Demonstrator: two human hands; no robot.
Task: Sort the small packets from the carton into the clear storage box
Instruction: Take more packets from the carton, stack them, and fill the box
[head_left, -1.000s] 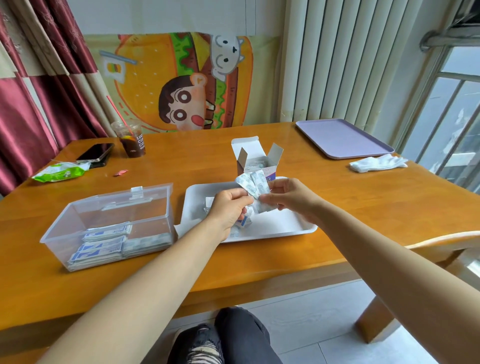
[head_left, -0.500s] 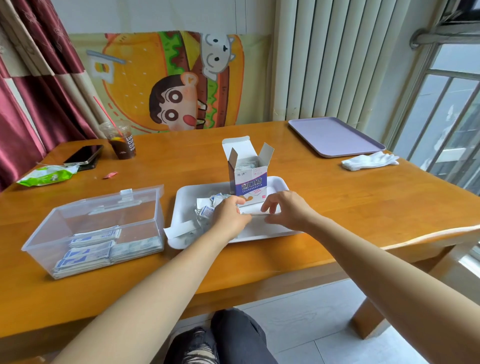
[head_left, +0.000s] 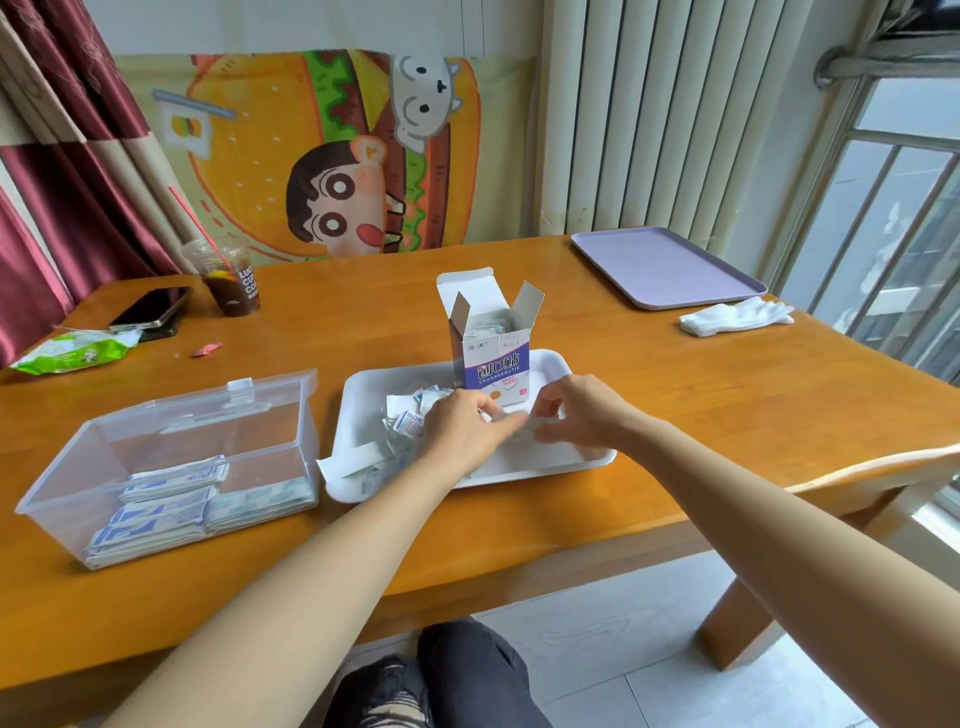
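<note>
One left hand (head_left: 462, 431), one right hand (head_left: 576, 415), one open carton (head_left: 493, 358), one clear box (head_left: 67, 467), about four stacks of packets (head_left: 166, 512) inside it, one white tray (head_left: 582, 460), one purple tray (head_left: 665, 265), one phone (head_left: 150, 307), one cup (head_left: 231, 283), one green pouch (head_left: 72, 353)

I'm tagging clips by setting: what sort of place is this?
Likely a home dining corner: a wooden table with an iced drink cup and phone, a cartoon burger hanging behind.

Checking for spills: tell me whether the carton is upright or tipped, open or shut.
Upright and open: the carton stands on the white tray, its top flaps raised, packets showing inside.
</note>
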